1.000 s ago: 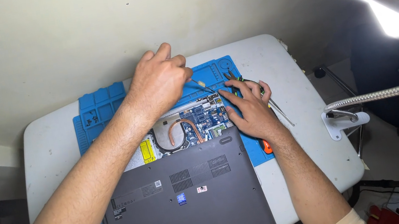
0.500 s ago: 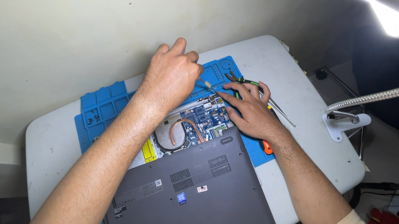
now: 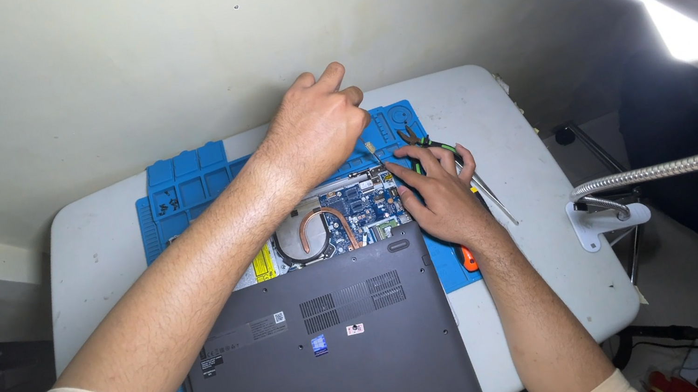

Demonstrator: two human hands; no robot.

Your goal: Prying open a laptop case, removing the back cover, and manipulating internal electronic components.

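Two hands: L hand (image 3: 320, 125) pinches thin tool (image 3: 372, 152); R hand (image 3: 441, 194) flat on circuit board (image 3: 352, 216).

left hand (image 3: 317, 126) hides its tool's handle | laptop cover (image 3: 328, 351) cut off at bottom edge

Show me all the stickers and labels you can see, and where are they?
Yellow label: rectangular, inside the open laptop, left of the fan.
Small blue sticker: square, middle of the grey laptop cover.
Small white sticker: with red, right of the blue one.
White printed labels: left part of the cover.
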